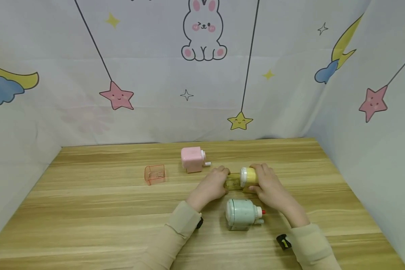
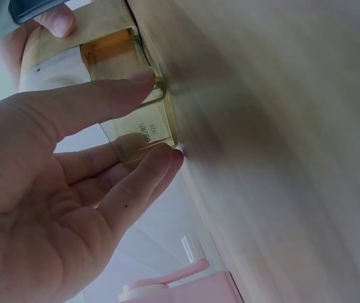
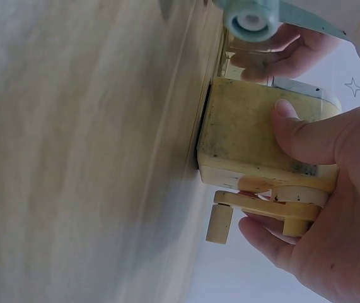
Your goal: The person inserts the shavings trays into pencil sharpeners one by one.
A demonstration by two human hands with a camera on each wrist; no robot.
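Observation:
A yellow crank pencil sharpener point(image 1: 251, 175) sits on the table, its white front facing left. My right hand point(image 1: 271, 189) grips its body, thumb along the side in the right wrist view, fingers near the crank point(image 3: 255, 203). Between thumb and fingertips, my left hand point(image 1: 213, 184) pinches the sharpener's clear yellow shavings drawer point(image 2: 151, 123). That drawer sticks out from the lower front of the body, close over the tabletop. Just nearer to me stands a pale green pencil sharpener point(image 1: 241, 213) with a red-tipped knob.
Farther back stands a pink pencil sharpener point(image 1: 191, 157) with a white crank handle. Left of it lies a clear red-orange drawer point(image 1: 155, 174) with bits inside. The wooden table point(image 1: 87, 210) meets a printed cloth backdrop point(image 1: 148, 120) at its rear edge.

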